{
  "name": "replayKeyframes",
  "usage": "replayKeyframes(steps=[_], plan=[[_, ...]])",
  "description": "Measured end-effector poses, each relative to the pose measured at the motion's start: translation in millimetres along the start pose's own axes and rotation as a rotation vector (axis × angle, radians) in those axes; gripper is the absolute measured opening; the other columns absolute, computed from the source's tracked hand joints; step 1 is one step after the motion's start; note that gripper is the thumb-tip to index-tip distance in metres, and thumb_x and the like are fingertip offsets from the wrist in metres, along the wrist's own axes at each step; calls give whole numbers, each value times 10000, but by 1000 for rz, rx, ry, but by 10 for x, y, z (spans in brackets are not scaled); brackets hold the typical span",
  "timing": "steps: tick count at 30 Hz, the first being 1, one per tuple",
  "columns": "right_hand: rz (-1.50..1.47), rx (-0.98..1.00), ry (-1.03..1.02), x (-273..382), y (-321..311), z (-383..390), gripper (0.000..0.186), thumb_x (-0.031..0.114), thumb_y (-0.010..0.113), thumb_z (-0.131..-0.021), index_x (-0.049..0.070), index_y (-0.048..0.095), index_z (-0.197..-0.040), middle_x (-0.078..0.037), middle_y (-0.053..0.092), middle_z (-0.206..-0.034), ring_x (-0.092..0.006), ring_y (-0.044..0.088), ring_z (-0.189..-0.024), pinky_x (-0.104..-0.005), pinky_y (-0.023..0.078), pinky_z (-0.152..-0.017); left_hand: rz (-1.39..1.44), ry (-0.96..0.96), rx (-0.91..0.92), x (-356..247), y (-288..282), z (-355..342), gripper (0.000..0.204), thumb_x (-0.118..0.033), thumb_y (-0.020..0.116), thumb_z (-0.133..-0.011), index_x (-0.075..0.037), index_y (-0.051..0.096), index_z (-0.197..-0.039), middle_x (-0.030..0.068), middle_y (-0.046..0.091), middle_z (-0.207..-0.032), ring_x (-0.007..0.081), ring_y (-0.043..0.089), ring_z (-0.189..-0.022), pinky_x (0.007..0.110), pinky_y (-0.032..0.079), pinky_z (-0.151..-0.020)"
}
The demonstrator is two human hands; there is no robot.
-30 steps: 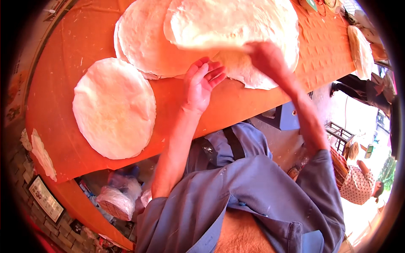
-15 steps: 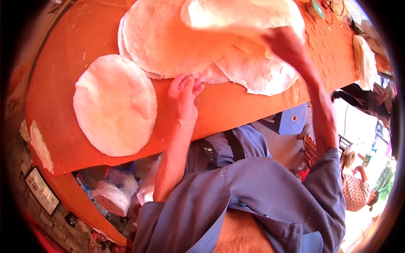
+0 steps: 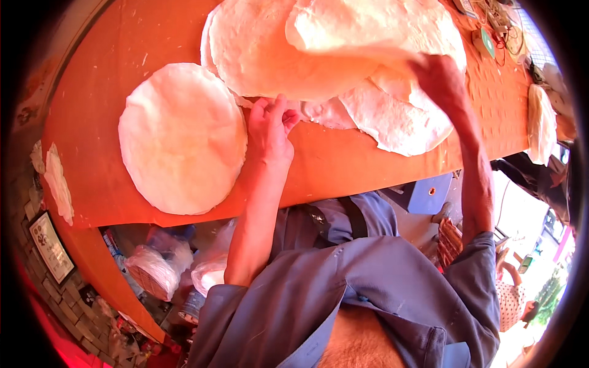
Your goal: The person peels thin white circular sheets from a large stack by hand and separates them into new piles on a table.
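Note:
A stack of overlapping pale flatbread sheets [image 3: 257,49] lies at the top of the orange table [image 3: 86,122], with ragged, torn-looking edges along its near side. My left hand [image 3: 273,129] is at that near edge, palm partly up, fingers curled but apart, fingertips touching or very close to the sheets. My right hand [image 3: 442,83] is closed over the stack's right part, where a blurred pale band stretches leftward from its fingers; I cannot make out whether this is a sheet's edge or something else. A separate round flatbread [image 3: 183,138] lies left of my left hand.
Pale scraps [image 3: 58,184] lie at the left edge. A device with cords [image 3: 483,43] and a pale bundle [image 3: 540,126] are at the right. Plastic bags [image 3: 153,273] and a blue box [image 3: 429,195] sit below. A person in a spotted top [image 3: 512,303] is at lower right.
My right hand has moved rightward, rising and then dropping a little. My left hand has lowered, its fingers curling, and shifted to the near edge of the stack. The view has shifted slightly.

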State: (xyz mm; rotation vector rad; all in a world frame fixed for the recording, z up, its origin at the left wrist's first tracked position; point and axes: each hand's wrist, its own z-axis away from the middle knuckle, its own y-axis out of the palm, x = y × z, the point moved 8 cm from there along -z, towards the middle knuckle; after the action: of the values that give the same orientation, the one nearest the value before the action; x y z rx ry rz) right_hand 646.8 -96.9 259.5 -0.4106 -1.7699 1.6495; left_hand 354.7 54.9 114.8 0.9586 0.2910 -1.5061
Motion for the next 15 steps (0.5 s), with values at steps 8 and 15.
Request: replayKeyframes(steps=[8,15], plan=[[14,-87,12,274,-492,-106,293,307,624,-859,31,711,-909,-235,640,-732,-402,636,-713,-477,488,-677,347,-69,44,29,234,-127,317,-82,640,-898,-34,522,-1188,88,600,-1146,199,612,-990,345,546,-840],[218,-292,297,-31,-1353,-495,352,349,696,-815,24,697,-951,-195,676,-857,-314,644,-776,-455,486,-704,445,126,261,-354,916,-30,383,35,584,-889,-48,527,-1259,86,581,-1251,230,583,-1140,391,536,-956]])
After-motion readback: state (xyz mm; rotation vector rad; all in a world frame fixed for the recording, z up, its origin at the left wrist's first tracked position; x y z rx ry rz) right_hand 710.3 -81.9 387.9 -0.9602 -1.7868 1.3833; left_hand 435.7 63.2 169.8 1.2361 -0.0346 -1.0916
